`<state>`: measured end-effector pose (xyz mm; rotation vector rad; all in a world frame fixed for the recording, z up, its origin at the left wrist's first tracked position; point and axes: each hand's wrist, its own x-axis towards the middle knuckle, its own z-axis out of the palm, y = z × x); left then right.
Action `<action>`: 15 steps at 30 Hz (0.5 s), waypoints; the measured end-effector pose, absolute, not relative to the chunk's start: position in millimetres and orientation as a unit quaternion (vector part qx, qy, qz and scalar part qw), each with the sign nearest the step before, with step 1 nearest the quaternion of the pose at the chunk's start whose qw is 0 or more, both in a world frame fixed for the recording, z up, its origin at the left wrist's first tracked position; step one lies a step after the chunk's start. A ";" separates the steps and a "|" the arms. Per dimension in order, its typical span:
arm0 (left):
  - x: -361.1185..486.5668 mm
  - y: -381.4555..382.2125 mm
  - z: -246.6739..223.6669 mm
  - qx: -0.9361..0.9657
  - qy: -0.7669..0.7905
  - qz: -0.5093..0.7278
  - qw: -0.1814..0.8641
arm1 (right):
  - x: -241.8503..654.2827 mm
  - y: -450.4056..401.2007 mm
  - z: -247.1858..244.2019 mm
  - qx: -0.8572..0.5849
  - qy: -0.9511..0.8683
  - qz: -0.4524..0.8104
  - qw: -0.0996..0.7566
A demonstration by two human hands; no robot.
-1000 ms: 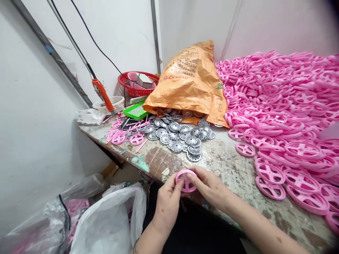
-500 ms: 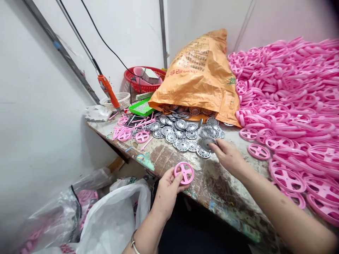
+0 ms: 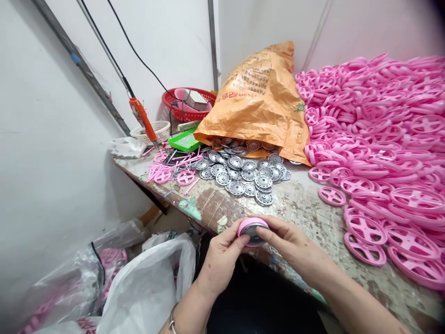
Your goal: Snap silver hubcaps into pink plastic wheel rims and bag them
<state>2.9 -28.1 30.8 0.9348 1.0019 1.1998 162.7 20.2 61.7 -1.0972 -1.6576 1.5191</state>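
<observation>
In front of the table edge, my left hand (image 3: pixel 224 253) is closed on a pink plastic wheel (image 3: pixel 255 221), thumb on its near side. My right hand (image 3: pixel 290 243) pinches a grey disc (image 3: pixel 253 232), which lies against the wheel's face inside the pink rim. Both thumbs rest on the disc; whether it is fully seated I cannot tell. Several loose grey discs (image 3: pixel 236 188) lie heaped on the table beyond my hands, spilling from the mouth of an orange sack (image 3: pixel 257 106).
A large pile of pink wheels (image 3: pixel 375 139) covers the right side. Left are pink rods and wheels (image 3: pixel 162 174), a green tray (image 3: pixel 186 140), a white basket (image 3: pixel 162 130), a red basket (image 3: pixel 170 109) and a hanging orange electric screwdriver (image 3: pixel 143 119). White plastic bag (image 3: pixel 149 278) stands below the table edge.
My right hand has come from the disc heap to my left hand, bringing a grey disc onto the pink wheel. The wheel has shifted slightly right and tilted.
</observation>
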 end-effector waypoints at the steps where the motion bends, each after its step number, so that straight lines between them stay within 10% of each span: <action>1: 1.9 -29.7 31.8 0.424 0.445 0.512 0.601 | 162.8 18.1 63.7 -0.417 -0.624 0.581 0.314; 9: 2.2 -42.2 26.2 0.442 0.499 0.466 0.582 | 150.7 -3.2 35.8 -0.451 -0.633 0.552 0.303; 15: -85.2 -92.4 -14.8 0.356 0.747 0.423 0.369 | 224.6 48.2 53.0 -0.606 -0.655 0.314 0.326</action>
